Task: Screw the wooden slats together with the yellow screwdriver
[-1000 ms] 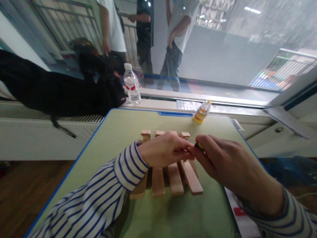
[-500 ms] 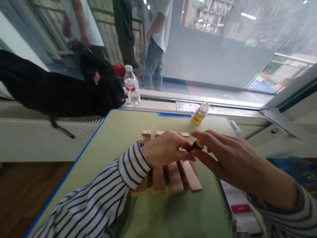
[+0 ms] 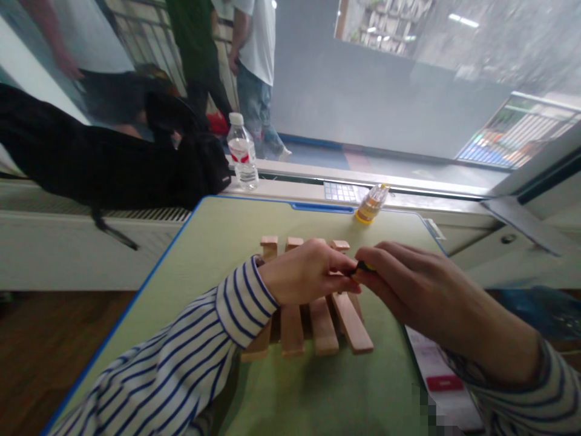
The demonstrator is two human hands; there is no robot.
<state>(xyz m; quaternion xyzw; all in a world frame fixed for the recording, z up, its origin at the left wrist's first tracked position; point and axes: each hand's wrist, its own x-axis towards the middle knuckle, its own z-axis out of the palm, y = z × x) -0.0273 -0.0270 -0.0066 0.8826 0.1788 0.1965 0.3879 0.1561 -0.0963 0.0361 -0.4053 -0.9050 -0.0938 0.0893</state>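
Note:
A small rack of pale wooden slats [image 3: 318,324] lies on the green table [image 3: 218,254] in front of me. My left hand [image 3: 306,272] rests curled on top of the slats, fingertips pinched near the right slat. My right hand [image 3: 408,284] is closed around a small screwdriver with a black and yellow handle [image 3: 362,266], its tip hidden between the two hands. Both wrists wear blue-striped sleeves.
A small amber bottle [image 3: 370,206] stands at the table's far edge. A water bottle [image 3: 242,152] and a black bag [image 3: 104,163] sit on the window sill. A white card with a red label [image 3: 438,381] lies at my right. People stand beyond the window.
My right hand's fingers have closed tighter over the screwdriver handle, hiding most of its yellow. The people outside have shifted to the left.

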